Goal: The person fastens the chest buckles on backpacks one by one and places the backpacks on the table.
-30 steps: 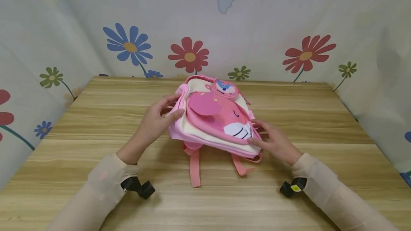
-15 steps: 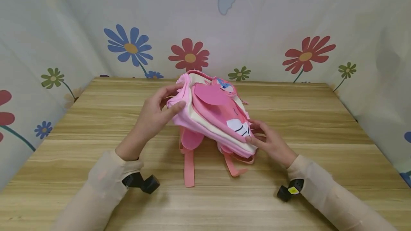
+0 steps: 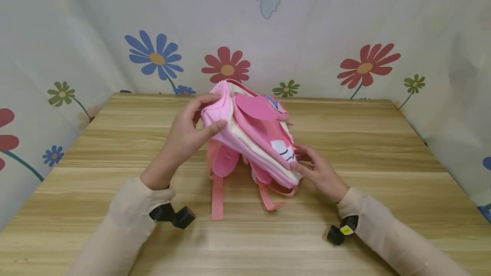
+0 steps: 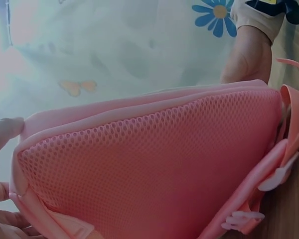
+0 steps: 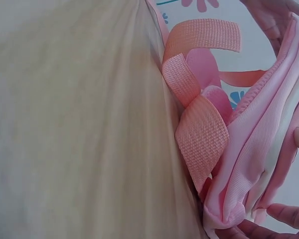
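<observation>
A pink and cream child's backpack [image 3: 261, 135] with an animal face stands tilted on the wooden table, its left side raised. My left hand [image 3: 184, 129] grips that raised side, thumb on the near edge and fingers round the far side. At the lower right corner, my right hand [image 3: 320, 171] holds the bag between thumb and fingers. A round pink patch with a blue figure [image 3: 276, 104] sits near the top, partly covered by the ear flap [image 3: 257, 107]. The left wrist view shows the mesh back panel [image 4: 154, 164]. Salmon webbing straps [image 5: 204, 134] bunch beneath the bag.
Two loose strap ends [image 3: 217, 199] trail toward the near side of the wooden table [image 3: 364, 139]. Behind the table hangs a white cloth [image 3: 307, 33] printed with flowers and a butterfly. Each wrist carries a small black camera [image 3: 172, 215].
My left hand has lifted the backpack's left side and turned it, so its front now faces more to the right. The right hand has shifted slightly left with the lower corner.
</observation>
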The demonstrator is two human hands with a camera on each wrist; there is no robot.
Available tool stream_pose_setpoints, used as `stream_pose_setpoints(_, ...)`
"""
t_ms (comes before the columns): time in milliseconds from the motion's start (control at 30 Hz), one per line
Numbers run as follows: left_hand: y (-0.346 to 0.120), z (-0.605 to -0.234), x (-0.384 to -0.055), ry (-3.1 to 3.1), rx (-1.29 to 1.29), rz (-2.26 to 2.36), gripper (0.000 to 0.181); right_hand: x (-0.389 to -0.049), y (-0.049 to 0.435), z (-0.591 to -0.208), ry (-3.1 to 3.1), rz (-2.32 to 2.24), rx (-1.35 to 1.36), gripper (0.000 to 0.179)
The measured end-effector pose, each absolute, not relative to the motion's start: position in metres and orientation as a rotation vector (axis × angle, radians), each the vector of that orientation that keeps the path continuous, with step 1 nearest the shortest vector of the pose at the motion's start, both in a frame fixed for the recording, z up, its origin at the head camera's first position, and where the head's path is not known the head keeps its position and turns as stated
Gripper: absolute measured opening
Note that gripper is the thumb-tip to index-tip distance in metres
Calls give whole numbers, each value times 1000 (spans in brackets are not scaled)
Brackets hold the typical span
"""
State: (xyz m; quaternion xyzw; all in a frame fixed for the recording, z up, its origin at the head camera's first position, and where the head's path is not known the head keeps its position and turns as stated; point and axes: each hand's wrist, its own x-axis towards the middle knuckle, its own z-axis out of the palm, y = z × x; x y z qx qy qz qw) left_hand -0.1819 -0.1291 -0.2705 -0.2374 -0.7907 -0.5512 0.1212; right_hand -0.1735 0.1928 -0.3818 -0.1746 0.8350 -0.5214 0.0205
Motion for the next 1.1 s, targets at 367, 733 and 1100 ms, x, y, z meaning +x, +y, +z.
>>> stream_pose_setpoints(367,-122,-257,-180,-2278,-675,-1506,53,-173,182,-384,2516,-1653,-568,55)
stream_pose_setpoints(733,-112,-244,-177,-2271,-670,-1444,51,-171,176,-382,2474,-1627,-592,57)
stream_pose_setpoints(1100,-102,-234,-174,-2265,-686,-1367,51,-168,165,-383,2386,-1691,-635,58)
